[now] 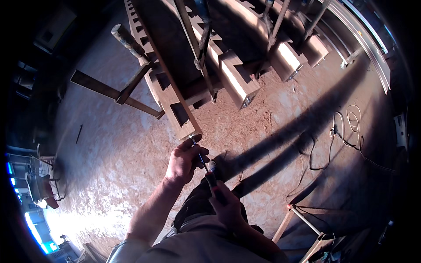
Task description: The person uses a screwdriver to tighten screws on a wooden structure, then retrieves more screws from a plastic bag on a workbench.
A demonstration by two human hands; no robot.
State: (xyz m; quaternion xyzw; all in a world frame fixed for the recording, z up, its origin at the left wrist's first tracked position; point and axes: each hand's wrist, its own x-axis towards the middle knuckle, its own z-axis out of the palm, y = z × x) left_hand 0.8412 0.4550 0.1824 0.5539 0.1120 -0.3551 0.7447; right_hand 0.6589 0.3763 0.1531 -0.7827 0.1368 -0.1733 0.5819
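- While both hands work at the near end of the leftmost beam [179, 115], a bar clamp [96, 87] juts out from that beam's left side, well ahead of the fingers.
- A second clamp [188, 30] stands to its right, hiding part of the next beam [237, 79]; two more beams lie farther right, likewise partly covered by clamps.
- On the right of the floor [131, 144], a cable [332, 132] lies in loose loops; near right stands a wooden frame [284, 224] with a pale bar. Long pale rails [366, 37] run along the far right.
- A thin dark stick [79, 133] lies alone at left. Long shadows cross the floor from centre to far right.
- The screwdriver [210, 179] is between the person and the leftmost beam, its shaft directed at the beam's end.
- Right hand [229, 205]: fingers closed around the handle. Left hand [182, 161]: fingers curled beside the shaft, at the beam end; whether they pinch it cannot be told.
- Materials: beams of smooth brown wood, squared, with rectangular cut-outs; metal fittings protrude from neighbouring ends. Handle dark with red; shaft slim, shiny metal. Floor reddish-brown, patchy, dusty-looking.
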